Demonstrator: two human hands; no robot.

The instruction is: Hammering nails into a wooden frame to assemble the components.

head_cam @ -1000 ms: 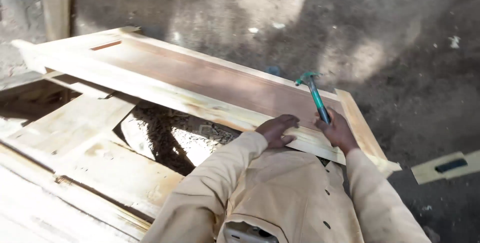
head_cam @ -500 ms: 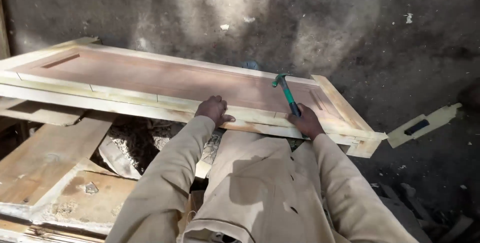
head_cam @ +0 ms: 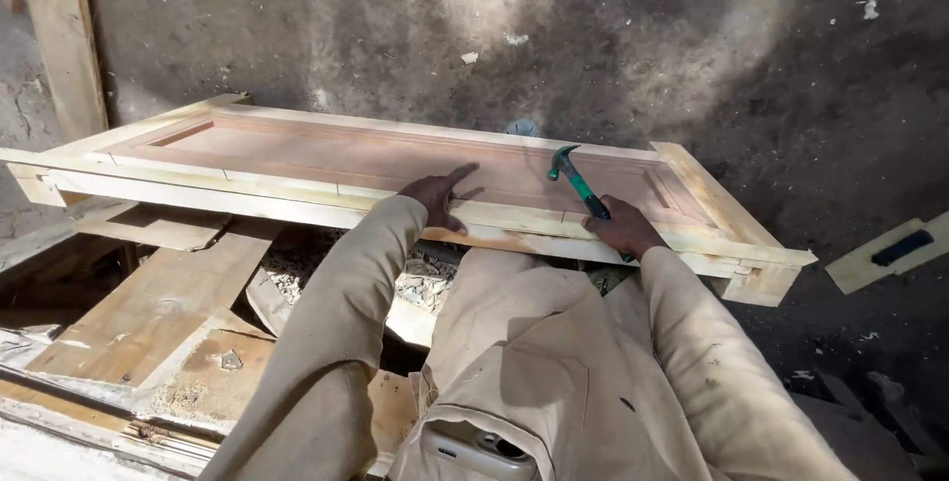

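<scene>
A long wooden door panel (head_cam: 326, 160) with a pale frame and reddish inset lies flat on boards in front of me. My left hand (head_cam: 440, 194) rests flat on its near rail, fingers spread and pointing toward the inset. My right hand (head_cam: 621, 232) grips the green handle of a claw hammer (head_cam: 575, 176), whose metal head is raised just above the panel's right part. Both arms wear tan sleeves.
Loose planks (head_cam: 158, 293) and wood shavings (head_cam: 420, 283) lie under and left of the panel. A pale upright post (head_cam: 64, 36) stands at the far left. A small wooden piece with a dark slot (head_cam: 890, 252) lies on the dirt floor at right.
My view has shifted so the panel sits more level and centred. My left hand has slid left along the near rail and spread flat. The hammer stays raised in my right hand.
</scene>
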